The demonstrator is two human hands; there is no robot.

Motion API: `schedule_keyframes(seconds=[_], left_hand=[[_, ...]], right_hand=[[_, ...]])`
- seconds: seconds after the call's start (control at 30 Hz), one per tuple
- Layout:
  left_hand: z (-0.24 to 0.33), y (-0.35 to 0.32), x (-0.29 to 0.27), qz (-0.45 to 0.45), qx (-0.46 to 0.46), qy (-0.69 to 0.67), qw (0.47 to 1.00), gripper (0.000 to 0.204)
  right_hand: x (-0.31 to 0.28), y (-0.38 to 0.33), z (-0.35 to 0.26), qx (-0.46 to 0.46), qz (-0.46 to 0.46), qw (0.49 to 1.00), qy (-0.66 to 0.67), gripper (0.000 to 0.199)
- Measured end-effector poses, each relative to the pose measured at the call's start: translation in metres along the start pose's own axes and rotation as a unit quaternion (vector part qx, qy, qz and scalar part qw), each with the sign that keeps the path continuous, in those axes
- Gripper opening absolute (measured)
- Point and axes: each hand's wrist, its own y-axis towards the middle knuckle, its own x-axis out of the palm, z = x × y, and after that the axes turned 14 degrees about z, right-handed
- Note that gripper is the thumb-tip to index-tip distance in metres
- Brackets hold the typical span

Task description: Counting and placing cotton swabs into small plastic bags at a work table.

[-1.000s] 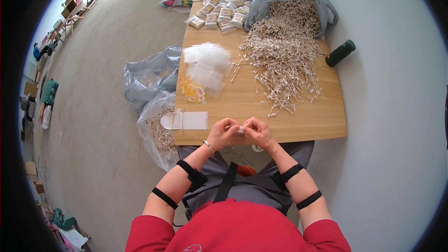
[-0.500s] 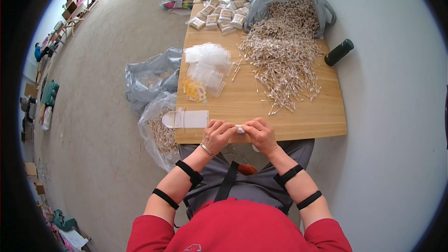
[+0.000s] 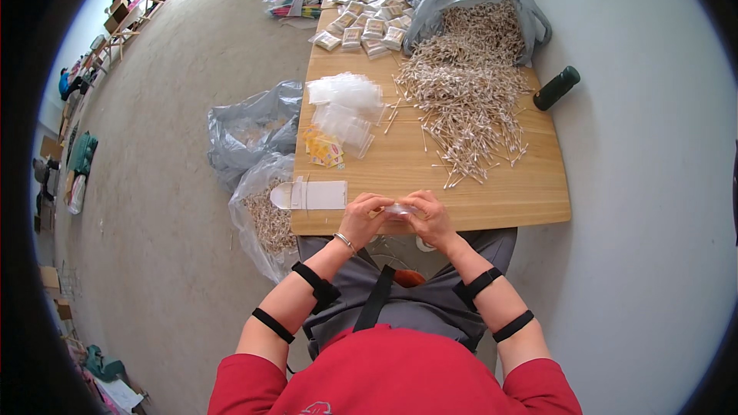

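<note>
At the table's near edge, my left hand (image 3: 367,217) and my right hand (image 3: 427,219) pinch a small clear plastic bag (image 3: 399,210) between them. My fingers cover much of the bag, and its contents are hard to make out. Just left of my left hand lies a white card tray (image 3: 327,195) with a rounded end. Beyond it are several yellow printed cards (image 3: 322,147) and a stack of empty clear bags (image 3: 346,107). A big heap of cotton swabs (image 3: 469,100) spreads over the table on the right, spilling out of a grey plastic bag (image 3: 538,27).
Filled swab packets (image 3: 373,28) lie at the table's far left. A dark green bottle (image 3: 556,88) rests by the wall on the right. On the floor left of the table (image 3: 523,201) sit a grey bag (image 3: 250,134) and a clear bag of swabs (image 3: 265,219).
My fingers have shifted on the small bag, and more of its clear plastic shows between them. Both hands stay at the same place by the table edge.
</note>
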Motion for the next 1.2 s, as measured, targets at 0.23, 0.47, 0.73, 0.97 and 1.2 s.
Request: schedule_keyframes(seconds=[0.23, 0.47, 0.73, 0.97, 1.2], left_hand=[[0.004, 0.001, 0.001, -0.023, -0.079, -0.041, 0.996, 0.008], [-0.006, -0.006, 0.008, -0.017, -0.143, -0.090, 0.985, 0.010], [-0.001, -0.002, 0.006, 0.047, -0.145, -0.160, 0.975, 0.009], [0.012, 0.007, -0.002, 0.054, 0.019, -0.032, 0.998, 0.008], [0.001, -0.003, 0.003, 0.073, -0.068, -0.079, 0.992, 0.007]], right_hand=[[0.006, 0.000, 0.005, 0.062, 0.000, 0.996, 0.062, 0.010], [0.009, 0.000, 0.011, 0.087, -0.001, 0.994, 0.071, 0.009], [0.007, 0.019, -0.014, 0.082, 0.012, 0.994, 0.066, 0.013], [0.008, 0.021, -0.012, 0.020, -0.004, 1.000, 0.012, 0.006], [0.004, 0.019, -0.002, 0.021, -0.001, 1.000, 0.013, 0.007]])
